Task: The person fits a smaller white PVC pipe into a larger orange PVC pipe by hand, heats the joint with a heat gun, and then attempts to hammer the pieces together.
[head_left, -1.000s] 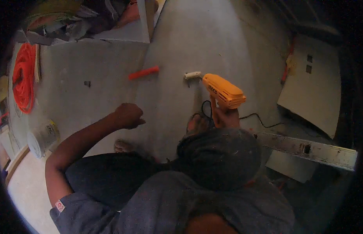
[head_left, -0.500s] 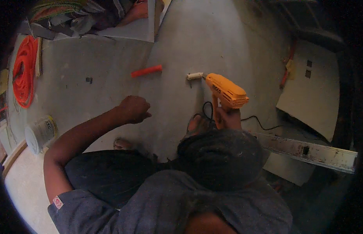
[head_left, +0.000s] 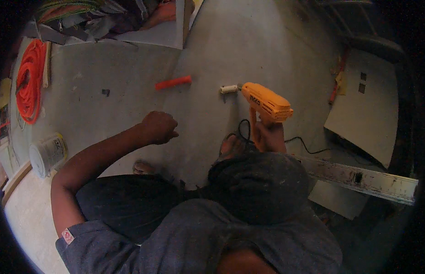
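Note:
My right hand (head_left: 268, 132) grips the handle of a yellow-orange corded power tool (head_left: 267, 100), shaped like a heat gun, its nozzle pointing forward and left. At the nozzle end is a short white cylindrical piece (head_left: 229, 89); whether it is attached I cannot tell. A black cable curls below the tool. My left hand (head_left: 160, 127) hangs over the floor with its fingers curled closed; anything inside them is hidden. Ahead of that hand lies a red tube (head_left: 173, 82) on the grey floor (head_left: 208, 50).
Red coiled hose (head_left: 29, 82) and a white bucket (head_left: 47, 155) stand at left. A pale bin (head_left: 179, 25) with fabric is at upper left. A pale board (head_left: 363, 109) and long metal bar (head_left: 377, 182) lie right; my feet are below my hands.
My left hand has risen slightly in the view and moved a little right. The tool in my right hand has shifted slightly right, along with a small camera shift.

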Available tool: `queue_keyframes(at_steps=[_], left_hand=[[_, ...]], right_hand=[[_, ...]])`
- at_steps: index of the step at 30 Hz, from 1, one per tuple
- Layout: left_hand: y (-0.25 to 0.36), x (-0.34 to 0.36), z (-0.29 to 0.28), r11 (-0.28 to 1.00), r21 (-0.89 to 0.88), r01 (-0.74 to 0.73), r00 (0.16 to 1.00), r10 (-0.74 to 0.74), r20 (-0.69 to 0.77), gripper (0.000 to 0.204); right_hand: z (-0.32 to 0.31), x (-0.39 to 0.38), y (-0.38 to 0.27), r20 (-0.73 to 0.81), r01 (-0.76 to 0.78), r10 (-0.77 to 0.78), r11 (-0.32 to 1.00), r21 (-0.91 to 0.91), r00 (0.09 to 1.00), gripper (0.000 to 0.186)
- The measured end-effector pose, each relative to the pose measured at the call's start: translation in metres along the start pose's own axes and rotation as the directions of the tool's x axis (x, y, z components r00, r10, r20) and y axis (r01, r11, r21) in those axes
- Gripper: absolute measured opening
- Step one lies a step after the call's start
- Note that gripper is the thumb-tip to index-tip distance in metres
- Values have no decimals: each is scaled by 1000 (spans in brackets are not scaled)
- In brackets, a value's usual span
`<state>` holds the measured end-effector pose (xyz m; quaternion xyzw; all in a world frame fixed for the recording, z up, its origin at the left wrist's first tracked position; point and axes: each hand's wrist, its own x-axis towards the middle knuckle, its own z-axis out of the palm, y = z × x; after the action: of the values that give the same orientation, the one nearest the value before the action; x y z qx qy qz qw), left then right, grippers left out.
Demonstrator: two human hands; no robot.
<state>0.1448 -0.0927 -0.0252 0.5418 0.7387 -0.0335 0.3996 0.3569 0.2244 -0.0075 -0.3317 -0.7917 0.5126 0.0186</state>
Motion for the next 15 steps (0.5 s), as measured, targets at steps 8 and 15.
queue_keyframes(at_steps=[8,15], left_hand=[[0,-1,1,1000,-2,-7,999,7,-36,36],[-2,0,5,1000,-17,-6,999,6,-40,35]], right_hand=[[-2,2,-8,49,-118,117,993,25,992,40],[-4,-4,-2,18,-36,36,999,-20,999,43]])
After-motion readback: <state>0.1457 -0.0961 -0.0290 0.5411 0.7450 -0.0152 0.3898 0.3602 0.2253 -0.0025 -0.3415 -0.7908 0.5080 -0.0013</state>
